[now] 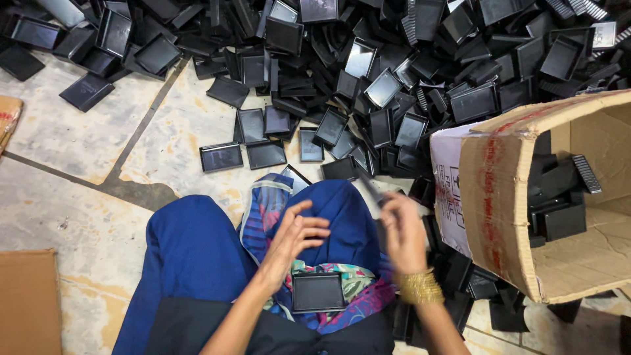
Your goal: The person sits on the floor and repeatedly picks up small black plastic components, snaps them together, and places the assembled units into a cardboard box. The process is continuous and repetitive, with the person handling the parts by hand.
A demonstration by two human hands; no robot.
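Floor-level workshop: heaped black plastic trays [394, 72], cardboard box [499, 197].

Large heap of black plastic trays [420, 72] spread over the stone floor [72, 197]. Tipped cardboard box [519, 197] seen at right, several black parts [559, 197] inside. Flat cardboard sheet [26, 302] laid at lower left, another cardboard edge [8, 118] at far left.

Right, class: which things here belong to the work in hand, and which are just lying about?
In use:
- right hand holding a dark, blurred piece
- left hand, open
- black rectangular plastic tray on the lap
- heap of black plastic trays
- open brown cardboard box, trays inside

Lying about:
- flat brown cardboard sheet
- stone floor
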